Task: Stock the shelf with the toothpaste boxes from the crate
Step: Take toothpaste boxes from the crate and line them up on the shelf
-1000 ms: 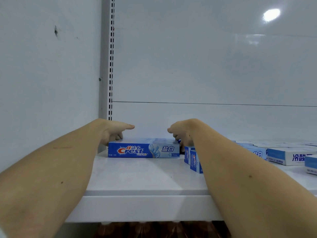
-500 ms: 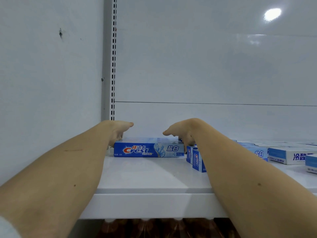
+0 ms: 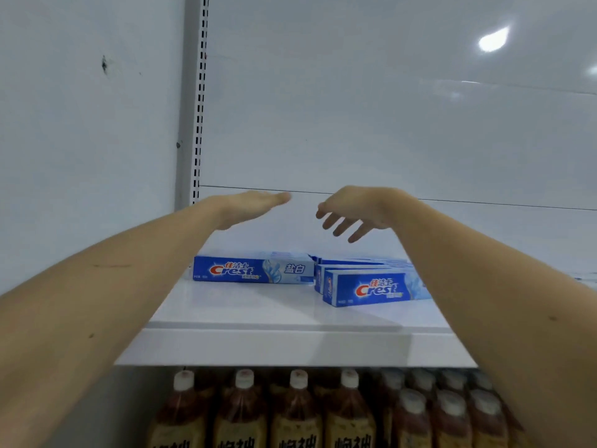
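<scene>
A: Both hands are up in the air over the shelf (image 3: 290,318). The left hand (image 3: 248,206) is flat, fingers straight and together, holding nothing.

B: And the right hand (image 3: 355,210)?

A: Spread wide, fingers splayed and pointing down, also holding nothing. Neither one touches a box.

B: Where are the boxes?

A: On the white shelf, below the hands. One Crest box (image 3: 253,270) lies flat along the back left, its long blue face to the camera, near the slotted upright (image 3: 200,101). There looks to be a row of boxes behind it, but I can't count them.

B: And to its right?

A: A second box (image 3: 368,289) lies just beside it, angled, nearer the shelf edge, with at least one more tucked close behind. The right forearm covers their far ends.

B: The crate?

A: Can't see it from here.

B: Anything below?

A: Bottles (image 3: 297,412) of brown drink with pale caps, packed in rows on the level under the shelf. Up top right, a lamp glare (image 3: 492,40) on the glossy back panel.
</scene>
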`<move>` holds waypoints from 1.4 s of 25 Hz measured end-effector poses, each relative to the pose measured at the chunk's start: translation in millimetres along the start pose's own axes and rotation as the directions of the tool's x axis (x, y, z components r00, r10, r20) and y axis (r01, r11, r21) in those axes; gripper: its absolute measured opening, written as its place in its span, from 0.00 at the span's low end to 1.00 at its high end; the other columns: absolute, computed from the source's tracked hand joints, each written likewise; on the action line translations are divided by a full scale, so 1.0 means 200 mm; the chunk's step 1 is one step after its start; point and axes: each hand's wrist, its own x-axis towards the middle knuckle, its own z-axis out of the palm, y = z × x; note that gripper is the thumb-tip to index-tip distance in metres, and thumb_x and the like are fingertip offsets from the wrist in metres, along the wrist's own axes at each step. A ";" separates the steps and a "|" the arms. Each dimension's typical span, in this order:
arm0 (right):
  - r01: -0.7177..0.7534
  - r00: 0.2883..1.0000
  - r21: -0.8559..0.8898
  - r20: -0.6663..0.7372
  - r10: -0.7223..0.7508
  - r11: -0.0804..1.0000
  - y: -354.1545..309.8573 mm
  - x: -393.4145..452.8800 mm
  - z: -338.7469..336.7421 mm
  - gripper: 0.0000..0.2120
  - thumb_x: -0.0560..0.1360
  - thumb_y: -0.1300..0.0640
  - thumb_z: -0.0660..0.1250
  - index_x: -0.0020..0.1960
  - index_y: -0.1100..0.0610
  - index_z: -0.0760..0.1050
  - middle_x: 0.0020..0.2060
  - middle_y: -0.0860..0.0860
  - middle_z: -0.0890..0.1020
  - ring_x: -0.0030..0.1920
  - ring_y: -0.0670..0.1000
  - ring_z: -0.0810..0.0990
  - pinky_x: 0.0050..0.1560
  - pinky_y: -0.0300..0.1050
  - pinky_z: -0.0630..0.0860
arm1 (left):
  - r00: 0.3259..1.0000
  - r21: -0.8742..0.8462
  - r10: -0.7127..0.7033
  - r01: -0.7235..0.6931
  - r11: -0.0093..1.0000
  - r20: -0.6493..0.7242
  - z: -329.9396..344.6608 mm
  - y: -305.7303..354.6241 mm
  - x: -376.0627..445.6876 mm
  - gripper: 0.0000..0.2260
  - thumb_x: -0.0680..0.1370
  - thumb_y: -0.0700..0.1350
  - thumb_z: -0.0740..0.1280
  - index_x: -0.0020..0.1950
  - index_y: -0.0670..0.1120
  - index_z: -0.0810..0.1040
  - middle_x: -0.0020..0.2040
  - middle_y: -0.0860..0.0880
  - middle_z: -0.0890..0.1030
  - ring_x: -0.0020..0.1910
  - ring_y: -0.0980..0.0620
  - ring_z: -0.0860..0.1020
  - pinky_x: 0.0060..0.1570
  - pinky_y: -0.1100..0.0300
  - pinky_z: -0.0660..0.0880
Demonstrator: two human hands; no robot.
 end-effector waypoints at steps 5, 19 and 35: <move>-0.079 0.996 -0.193 0.036 0.087 0.978 0.32 -0.21 -0.16 0.21 0.84 0.45 0.51 0.69 0.53 0.72 0.66 0.51 0.76 0.63 0.56 0.75 0.64 0.60 0.73 | 0.887 0.311 -0.023 -0.137 0.941 0.460 0.38 0.29 -0.15 0.42 0.72 0.71 0.58 0.80 0.54 0.50 0.79 0.55 0.56 0.77 0.52 0.57 0.76 0.51 0.52; 0.110 0.992 -0.563 0.108 -0.059 0.819 0.79 -0.31 -0.19 0.30 0.74 0.52 0.70 0.74 0.48 0.64 0.70 0.50 0.70 0.62 0.56 0.76 0.63 0.54 0.75 | 0.966 0.683 0.072 -0.228 0.694 0.249 0.72 0.36 -0.03 0.34 0.77 0.68 0.57 0.79 0.58 0.52 0.76 0.52 0.63 0.75 0.50 0.61 0.76 0.44 0.41; -0.242 0.966 -0.298 0.017 0.259 0.923 0.71 -0.06 -0.15 0.36 0.78 0.32 0.50 0.76 0.55 0.62 0.76 0.55 0.64 0.73 0.59 0.64 0.72 0.54 0.62 | 0.921 0.719 -0.389 0.257 0.646 0.020 0.12 -0.10 0.27 0.58 0.56 0.83 0.37 0.81 0.54 0.48 0.81 0.49 0.49 0.79 0.45 0.49 0.75 0.40 0.47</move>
